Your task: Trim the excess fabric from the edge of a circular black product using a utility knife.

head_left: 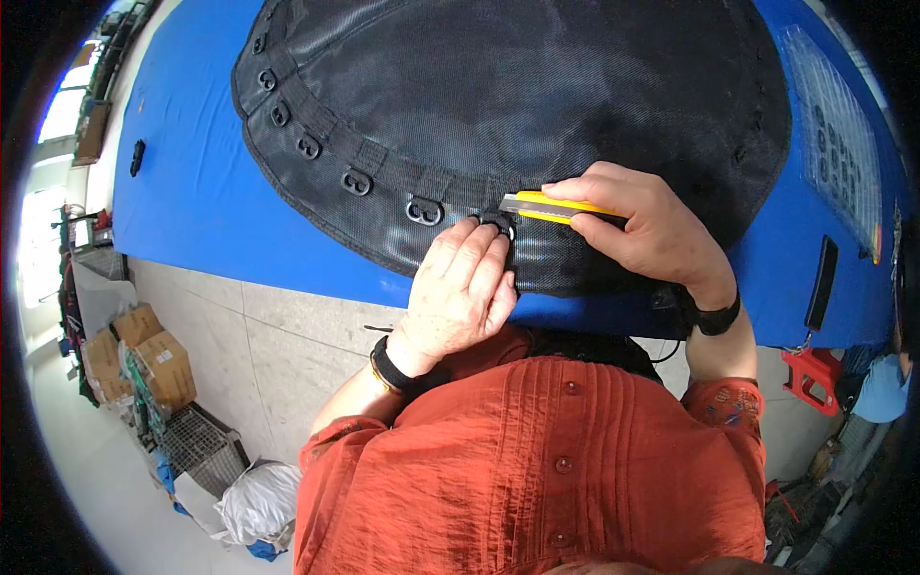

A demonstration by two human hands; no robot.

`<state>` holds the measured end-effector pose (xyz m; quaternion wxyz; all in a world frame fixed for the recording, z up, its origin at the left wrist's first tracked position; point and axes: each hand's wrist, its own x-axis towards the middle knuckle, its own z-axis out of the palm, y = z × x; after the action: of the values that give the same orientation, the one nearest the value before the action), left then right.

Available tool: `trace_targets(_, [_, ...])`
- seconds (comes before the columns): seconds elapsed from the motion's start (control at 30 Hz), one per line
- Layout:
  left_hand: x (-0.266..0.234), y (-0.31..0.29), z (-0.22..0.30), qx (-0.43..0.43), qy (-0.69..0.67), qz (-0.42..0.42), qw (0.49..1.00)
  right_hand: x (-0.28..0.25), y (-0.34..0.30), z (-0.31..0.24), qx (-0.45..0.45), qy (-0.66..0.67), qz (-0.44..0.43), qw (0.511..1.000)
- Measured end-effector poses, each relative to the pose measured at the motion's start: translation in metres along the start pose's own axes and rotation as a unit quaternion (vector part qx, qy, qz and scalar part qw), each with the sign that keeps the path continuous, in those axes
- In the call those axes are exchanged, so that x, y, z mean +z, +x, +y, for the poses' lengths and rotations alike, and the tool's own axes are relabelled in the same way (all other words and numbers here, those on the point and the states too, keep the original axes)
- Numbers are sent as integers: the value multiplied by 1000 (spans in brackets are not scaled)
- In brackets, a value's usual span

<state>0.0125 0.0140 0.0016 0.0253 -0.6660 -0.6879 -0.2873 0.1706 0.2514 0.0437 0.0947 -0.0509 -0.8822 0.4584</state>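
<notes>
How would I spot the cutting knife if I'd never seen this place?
Start at the blue table and the big black mesh piece lying on it. Close to that piece's near edge, the right hand holds the knife, its blade tip by the left hand. Its bright yellow body sets it apart from the black buckles nearby.

- Two hands: one left hand, one right hand;
- one yellow utility knife;
- one black mesh panel;
- six black plastic clips along its left edge, clear of the fingers;
- two black wristbands;
- three shirt buttons showing;
- one blue table;
- one long black strip
</notes>
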Motion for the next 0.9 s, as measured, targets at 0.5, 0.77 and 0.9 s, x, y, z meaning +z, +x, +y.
trace_targets(0.5, [1,0,-1,0,-8,7,1000,0,1,-5,10,-24,28,999])
trace_targets(0.77, [2,0,-1,3,-12,13,1000,3,0,-2,-8,1,7,1000])
trace_targets(0.9, [2,0,-1,0,-12,8,1000,6,0,0,-17,2,14,1000])
